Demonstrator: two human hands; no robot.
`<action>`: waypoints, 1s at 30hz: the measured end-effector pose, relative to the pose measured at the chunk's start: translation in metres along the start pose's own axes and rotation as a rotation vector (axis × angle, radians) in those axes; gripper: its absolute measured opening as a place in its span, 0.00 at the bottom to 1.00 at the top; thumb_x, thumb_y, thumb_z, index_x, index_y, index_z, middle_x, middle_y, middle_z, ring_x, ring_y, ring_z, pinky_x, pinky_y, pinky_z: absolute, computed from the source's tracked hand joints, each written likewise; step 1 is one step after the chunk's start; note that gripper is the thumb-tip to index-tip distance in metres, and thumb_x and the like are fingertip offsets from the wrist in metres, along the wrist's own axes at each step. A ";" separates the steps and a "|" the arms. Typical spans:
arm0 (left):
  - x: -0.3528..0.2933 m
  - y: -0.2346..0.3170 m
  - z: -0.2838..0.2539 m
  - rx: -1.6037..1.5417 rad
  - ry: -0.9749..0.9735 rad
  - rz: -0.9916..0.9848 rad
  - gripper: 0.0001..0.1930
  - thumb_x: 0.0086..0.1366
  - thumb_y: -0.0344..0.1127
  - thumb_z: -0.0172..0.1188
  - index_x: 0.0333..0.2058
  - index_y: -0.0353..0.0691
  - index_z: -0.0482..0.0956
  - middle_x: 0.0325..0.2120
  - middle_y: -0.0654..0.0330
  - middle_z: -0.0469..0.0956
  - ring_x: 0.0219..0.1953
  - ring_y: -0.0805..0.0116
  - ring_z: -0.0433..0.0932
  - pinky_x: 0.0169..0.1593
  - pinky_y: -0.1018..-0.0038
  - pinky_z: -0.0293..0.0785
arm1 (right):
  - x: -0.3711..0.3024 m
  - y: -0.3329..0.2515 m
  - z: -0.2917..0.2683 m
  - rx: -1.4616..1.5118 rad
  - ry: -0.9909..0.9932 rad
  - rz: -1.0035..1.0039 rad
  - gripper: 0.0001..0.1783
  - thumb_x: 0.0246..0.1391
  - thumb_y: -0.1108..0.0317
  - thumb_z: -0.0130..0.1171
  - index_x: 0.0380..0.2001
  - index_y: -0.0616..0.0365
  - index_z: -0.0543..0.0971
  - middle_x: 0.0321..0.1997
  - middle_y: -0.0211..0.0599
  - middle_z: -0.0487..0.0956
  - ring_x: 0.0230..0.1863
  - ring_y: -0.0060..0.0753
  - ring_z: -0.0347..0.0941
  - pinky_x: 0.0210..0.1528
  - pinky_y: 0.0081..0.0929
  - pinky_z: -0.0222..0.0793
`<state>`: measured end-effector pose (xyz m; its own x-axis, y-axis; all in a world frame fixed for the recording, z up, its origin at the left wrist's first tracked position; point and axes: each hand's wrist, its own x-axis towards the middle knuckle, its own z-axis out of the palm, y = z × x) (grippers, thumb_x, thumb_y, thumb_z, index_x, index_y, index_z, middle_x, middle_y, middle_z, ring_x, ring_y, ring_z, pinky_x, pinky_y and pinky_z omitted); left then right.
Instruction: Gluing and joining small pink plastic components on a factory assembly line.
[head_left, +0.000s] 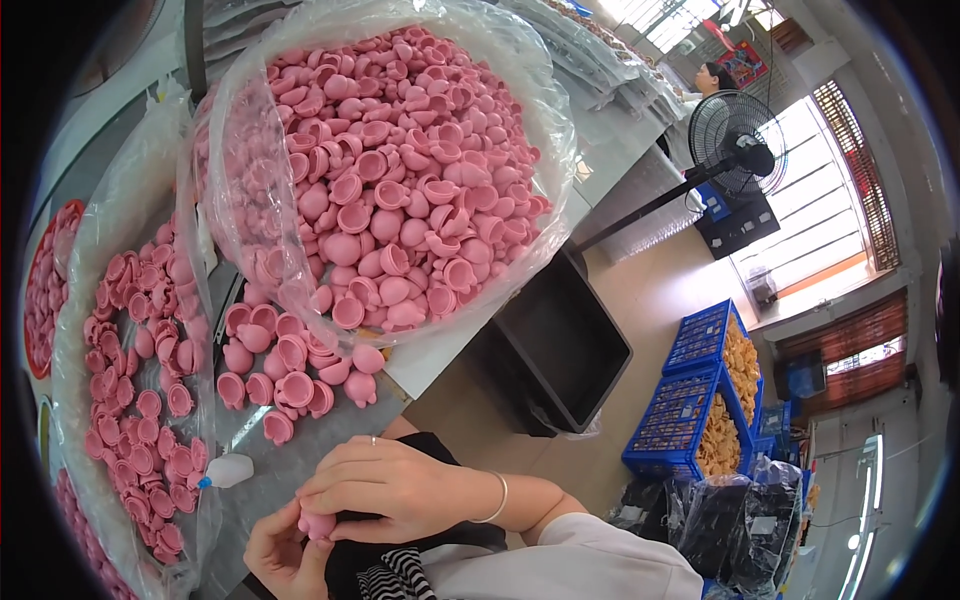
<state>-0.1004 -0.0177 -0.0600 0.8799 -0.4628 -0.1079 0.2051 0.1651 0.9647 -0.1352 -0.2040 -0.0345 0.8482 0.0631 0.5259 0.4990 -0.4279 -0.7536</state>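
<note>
My left hand (282, 553) and my right hand (395, 488) meet at the table's near edge, both closed on one small pink plastic shell piece (318, 523). Fingers cover most of it, so I cannot tell if it is one half or two joined. A bracelet circles my right wrist. Just beyond my hands lies a loose pile of hollow, cup-shaped pink shells (292, 388). To its left rests a small white squeeze bottle (229, 470) with a blue tip, lying on its side.
A large clear plastic bag (548, 95) heaped with pink shells stands behind the pile; another clear bag (120, 205) of pink pieces lies left. Right of the table are a black bin (590, 365), blue crates (665, 425) of tan pieces and a fan (740, 150). A person (712, 80) is far back.
</note>
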 end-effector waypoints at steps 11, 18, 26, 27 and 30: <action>-0.003 0.000 -0.006 -0.012 -0.056 -0.002 0.21 0.49 0.26 0.62 0.43 0.29 0.68 0.36 0.56 0.73 0.38 0.73 0.72 0.43 0.79 0.68 | -0.001 0.001 0.001 0.035 -0.011 -0.013 0.18 0.36 0.70 0.65 0.35 0.61 0.73 0.37 0.37 0.73 0.36 0.40 0.70 0.38 0.30 0.66; -0.002 0.000 -0.002 -0.047 -0.043 0.004 0.23 0.48 0.26 0.64 0.43 0.29 0.67 0.38 0.55 0.72 0.40 0.70 0.72 0.46 0.77 0.67 | -0.003 0.000 -0.001 0.024 -0.023 -0.027 0.18 0.34 0.71 0.63 0.33 0.58 0.71 0.37 0.34 0.72 0.37 0.38 0.68 0.38 0.31 0.64; 0.000 0.006 0.002 0.005 -0.019 -0.016 0.21 0.48 0.25 0.63 0.42 0.29 0.68 0.37 0.55 0.73 0.39 0.71 0.73 0.44 0.79 0.68 | -0.003 -0.005 0.002 -0.111 0.026 0.025 0.18 0.35 0.71 0.63 0.34 0.57 0.70 0.37 0.33 0.72 0.39 0.37 0.68 0.40 0.29 0.64; 0.000 0.006 0.001 0.004 -0.018 -0.017 0.21 0.48 0.25 0.63 0.42 0.29 0.68 0.37 0.55 0.73 0.39 0.71 0.73 0.44 0.79 0.68 | -0.003 -0.005 0.002 -0.111 0.026 0.025 0.18 0.35 0.71 0.63 0.34 0.57 0.70 0.37 0.33 0.72 0.39 0.37 0.68 0.40 0.29 0.64; 0.001 0.005 -0.003 -0.002 -0.058 -0.043 0.22 0.49 0.25 0.63 0.43 0.29 0.67 0.37 0.55 0.73 0.39 0.71 0.73 0.45 0.78 0.67 | -0.003 -0.004 0.003 -0.107 0.019 0.011 0.18 0.35 0.71 0.63 0.34 0.57 0.70 0.37 0.33 0.72 0.39 0.37 0.68 0.40 0.30 0.64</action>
<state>-0.0973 -0.0149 -0.0556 0.8439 -0.5192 -0.1351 0.2433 0.1458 0.9589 -0.1388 -0.2002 -0.0341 0.8497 0.0407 0.5257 0.4665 -0.5228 -0.7135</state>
